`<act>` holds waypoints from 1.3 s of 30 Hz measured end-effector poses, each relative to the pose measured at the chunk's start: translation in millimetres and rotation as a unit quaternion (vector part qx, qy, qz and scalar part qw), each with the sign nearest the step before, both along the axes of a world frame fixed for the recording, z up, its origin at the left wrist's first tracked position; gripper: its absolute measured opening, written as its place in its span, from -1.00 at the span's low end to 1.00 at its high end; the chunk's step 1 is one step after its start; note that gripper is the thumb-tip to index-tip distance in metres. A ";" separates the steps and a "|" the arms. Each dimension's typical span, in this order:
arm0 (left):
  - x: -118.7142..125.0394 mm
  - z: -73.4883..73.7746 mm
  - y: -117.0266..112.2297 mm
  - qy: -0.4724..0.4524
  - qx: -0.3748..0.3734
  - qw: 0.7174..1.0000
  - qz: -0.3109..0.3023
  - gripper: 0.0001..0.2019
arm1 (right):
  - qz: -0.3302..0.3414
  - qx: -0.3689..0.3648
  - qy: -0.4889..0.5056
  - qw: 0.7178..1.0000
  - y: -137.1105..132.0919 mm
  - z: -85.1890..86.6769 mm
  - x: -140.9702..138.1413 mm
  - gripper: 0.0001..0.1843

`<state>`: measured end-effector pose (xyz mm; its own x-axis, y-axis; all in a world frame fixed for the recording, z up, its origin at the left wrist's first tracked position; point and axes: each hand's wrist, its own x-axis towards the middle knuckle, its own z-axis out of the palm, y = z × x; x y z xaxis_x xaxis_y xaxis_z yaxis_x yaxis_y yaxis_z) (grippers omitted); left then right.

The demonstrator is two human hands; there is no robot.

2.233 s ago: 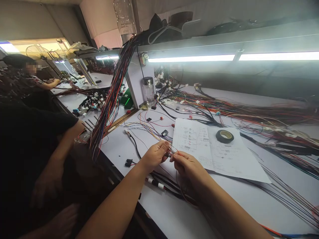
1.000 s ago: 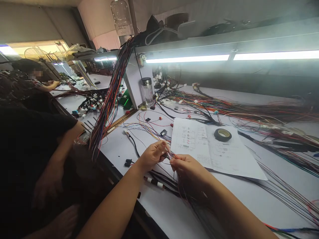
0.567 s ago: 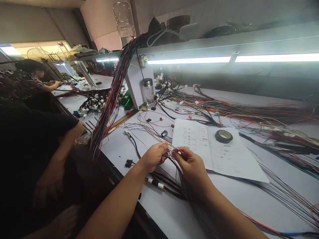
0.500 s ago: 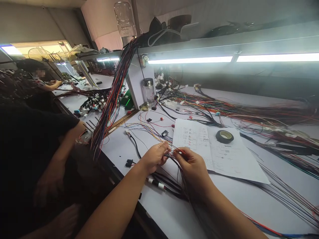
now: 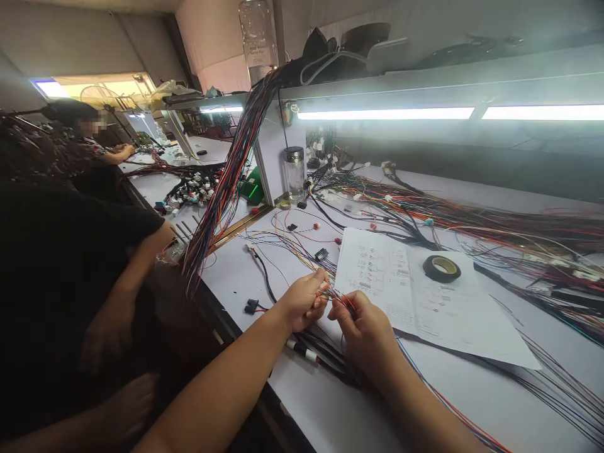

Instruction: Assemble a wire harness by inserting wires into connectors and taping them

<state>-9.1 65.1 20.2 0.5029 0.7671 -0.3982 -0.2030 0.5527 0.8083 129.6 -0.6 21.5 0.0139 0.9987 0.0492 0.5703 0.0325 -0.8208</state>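
Both hands meet over the front part of the white table. My left hand (image 5: 306,303) is closed round a bunch of thin wires (image 5: 336,294), its fingers curled under. Close beside it on the right, my right hand (image 5: 361,321) pinches the same bunch, where red and orange strands show. Whether a small connector sits between the fingertips is hidden. Just beyond the hands lies a dark multi-pin connector (image 5: 321,254). Under the wrists run black sleeved cables with a white band (image 5: 310,355). A small black connector (image 5: 251,306) lies left of my left hand.
A printed drawing sheet (image 5: 401,302) lies to the right, a roll of black tape (image 5: 441,268) on it. Behind are heaped wires (image 5: 425,207) and a glass jar (image 5: 294,175). A thick wire bundle (image 5: 240,163) hangs from the shelf. At left sits a person in black (image 5: 70,264).
The view has swung slightly left, so everything sits further right. More red and orange wire strands now show between my hands, which stay close together. Red and blue wires appear beside my right forearm.
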 end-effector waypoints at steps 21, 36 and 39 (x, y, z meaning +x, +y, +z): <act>8.9 -1.9 -5.9 0.008 -0.016 0.999 0.036 -0.56 | -0.010 0.056 -0.088 0.995 0.8 -6.3 -1.6 -0.68; 18.6 -7.5 -9.8 0.054 0.038 0.990 0.123 -0.57 | -0.030 -0.026 -0.034 0.999 4.6 1.0 -6.4 -0.68; 19.8 -8.0 -10.9 0.054 0.055 0.990 0.116 -0.57 | -0.029 -0.024 -0.033 0.999 5.8 -1.4 -4.8 -0.69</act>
